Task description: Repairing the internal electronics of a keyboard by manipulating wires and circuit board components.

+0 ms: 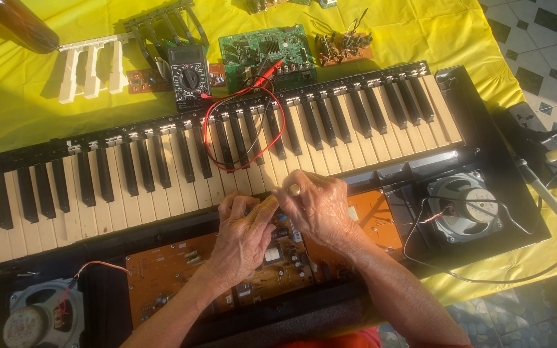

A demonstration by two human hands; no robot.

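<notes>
From the head camera, both forearms come up from the bottom edge and meet over the opened electronic keyboard (240, 138). The left hand (243, 232) lies knuckles up, fingers curled narrow over the brown circuit board (175, 267) — whether it grips anything I cannot tell. The right hand (317, 206), ring on one finger, bends at the wrist, fingertips pinched close beside the left, just below the white keys. A speaker (465, 206) sits right — a multimeter (189, 76) lies beyond the keys.
</notes>
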